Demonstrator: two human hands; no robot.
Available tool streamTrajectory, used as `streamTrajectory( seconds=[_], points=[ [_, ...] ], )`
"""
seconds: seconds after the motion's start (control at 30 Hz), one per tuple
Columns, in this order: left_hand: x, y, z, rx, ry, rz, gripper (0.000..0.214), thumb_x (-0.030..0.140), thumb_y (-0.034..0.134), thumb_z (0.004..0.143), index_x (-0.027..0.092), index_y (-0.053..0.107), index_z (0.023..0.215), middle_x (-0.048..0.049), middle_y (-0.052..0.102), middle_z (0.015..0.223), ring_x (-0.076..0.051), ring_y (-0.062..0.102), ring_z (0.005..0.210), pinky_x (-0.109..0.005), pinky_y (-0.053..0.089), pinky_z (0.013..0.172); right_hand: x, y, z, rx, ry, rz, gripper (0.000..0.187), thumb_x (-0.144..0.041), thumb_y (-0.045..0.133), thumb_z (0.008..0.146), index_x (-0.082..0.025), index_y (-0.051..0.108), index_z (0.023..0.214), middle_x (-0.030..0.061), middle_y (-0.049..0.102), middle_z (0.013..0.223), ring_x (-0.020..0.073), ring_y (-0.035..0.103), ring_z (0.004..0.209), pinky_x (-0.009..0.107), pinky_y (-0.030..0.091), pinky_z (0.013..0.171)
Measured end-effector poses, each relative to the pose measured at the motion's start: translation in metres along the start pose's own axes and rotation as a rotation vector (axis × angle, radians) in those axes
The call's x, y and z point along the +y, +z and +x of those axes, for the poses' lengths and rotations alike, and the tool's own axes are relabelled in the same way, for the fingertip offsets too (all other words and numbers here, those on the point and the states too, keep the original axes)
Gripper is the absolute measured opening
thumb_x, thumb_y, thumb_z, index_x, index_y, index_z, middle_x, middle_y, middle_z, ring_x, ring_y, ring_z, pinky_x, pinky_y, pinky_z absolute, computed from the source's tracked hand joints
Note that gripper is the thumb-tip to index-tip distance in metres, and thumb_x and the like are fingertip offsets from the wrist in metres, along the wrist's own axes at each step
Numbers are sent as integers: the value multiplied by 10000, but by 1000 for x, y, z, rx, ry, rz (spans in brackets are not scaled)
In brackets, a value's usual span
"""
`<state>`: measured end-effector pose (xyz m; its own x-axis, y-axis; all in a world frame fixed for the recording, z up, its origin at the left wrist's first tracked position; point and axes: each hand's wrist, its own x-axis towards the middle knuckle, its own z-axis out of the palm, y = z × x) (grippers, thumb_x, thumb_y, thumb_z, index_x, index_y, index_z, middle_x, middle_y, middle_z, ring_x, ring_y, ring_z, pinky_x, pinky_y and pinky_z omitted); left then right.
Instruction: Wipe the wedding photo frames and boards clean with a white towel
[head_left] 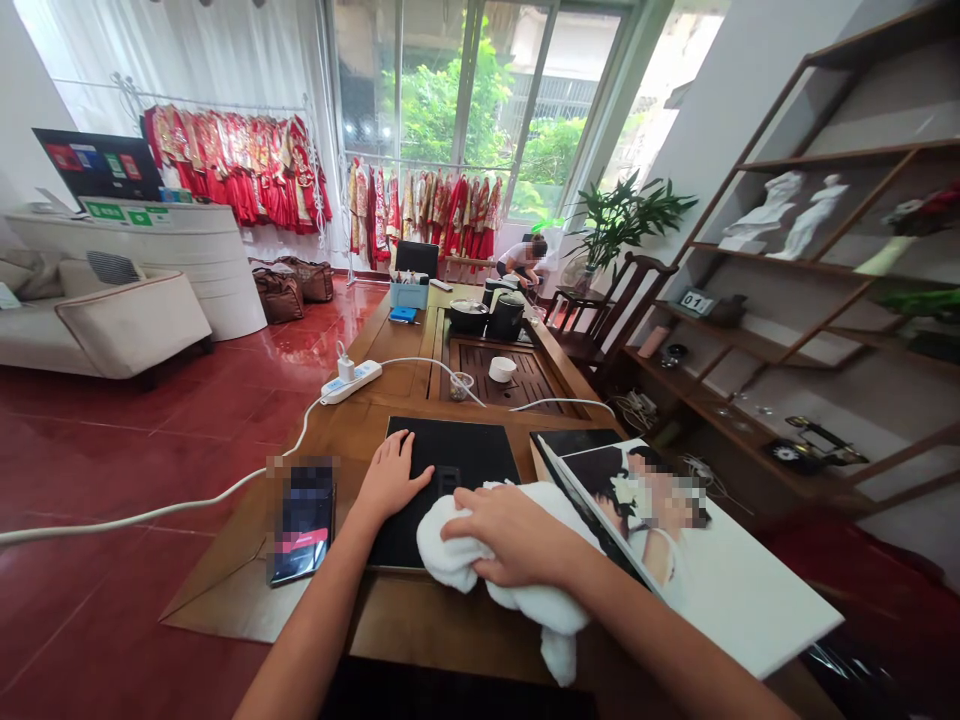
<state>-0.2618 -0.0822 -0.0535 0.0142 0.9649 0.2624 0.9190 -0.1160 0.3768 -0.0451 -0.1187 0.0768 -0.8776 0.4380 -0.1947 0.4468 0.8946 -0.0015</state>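
A flat black panel, like a book or album cover (469, 447), lies on the wooden table before me. My left hand (393, 475) rests flat on its left part, fingers spread. Bunched under my right hand (504, 532) is a white cloth (448, 545), its fingers curled around it. The cloth covers the panel's lower right corner, and one end hangs toward the table's near edge. Beside it on the right, a large photo album (739, 575) lies tilted with a picture on its face; the cloth reaches its left edge.
A phone (304, 522) lies left of my left arm. Behind the panel are a power strip (351, 382) with a white cable, a tea tray (547, 375) with a white cup (502, 370), and dark pots (504, 316). Shelves (825, 250) stand right; a person (523, 262) sits far back.
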Motion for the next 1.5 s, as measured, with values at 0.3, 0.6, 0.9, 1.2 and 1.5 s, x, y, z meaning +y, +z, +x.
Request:
streamTrajectory(
  seconds=[0.3, 0.6, 0.9, 1.2, 1.5],
  points=[
    [1, -1, 0, -22, 6, 7, 684, 526, 422, 857, 103, 346, 1390, -170, 375, 1434, -288, 304, 1357, -429, 265, 1103, 41, 4, 35, 134, 257, -123, 351, -305, 566, 789, -298, 588, 1139, 71, 529, 1102, 230, 562, 910, 310, 378, 726],
    [3, -3, 0, -10, -7, -6, 661, 527, 420, 860, 142, 344, 1392, -150, 382, 1433, -279, 311, 1353, -428, 271, 1096, 16, 16, 16, 32, 62, -57, 357, -292, 609, 742, -298, 605, 1100, 56, 543, 1057, 212, 567, 855, 315, 375, 730],
    [2, -2, -1, -10, 3, 11, 676, 546, 396, 868, 119, 343, 1390, -150, 378, 1434, -272, 314, 1352, -400, 262, 1102, 0, -2, -8, 33, -27, 4, 347, -325, 613, 749, -330, 601, 1095, 28, 535, 1012, 195, 543, 814, 313, 357, 714],
    [3, -3, 0, -32, -4, 9, 677, 543, 400, 870, 112, 344, 1388, -160, 361, 1451, -280, 303, 1359, -412, 257, 1102, 51, -2, 6, 246, 346, -107, 417, -301, 575, 792, -304, 534, 1207, 73, 502, 1153, 232, 534, 965, 321, 364, 792],
    [4, -3, 0, -42, -3, 29, 685, 543, 391, 873, 99, 343, 1392, -157, 352, 1458, -278, 309, 1356, -409, 258, 1105, 71, 49, 39, 257, 578, -10, 416, -372, 553, 805, -300, 534, 1214, 80, 515, 1147, 230, 564, 951, 310, 379, 793]
  ],
)
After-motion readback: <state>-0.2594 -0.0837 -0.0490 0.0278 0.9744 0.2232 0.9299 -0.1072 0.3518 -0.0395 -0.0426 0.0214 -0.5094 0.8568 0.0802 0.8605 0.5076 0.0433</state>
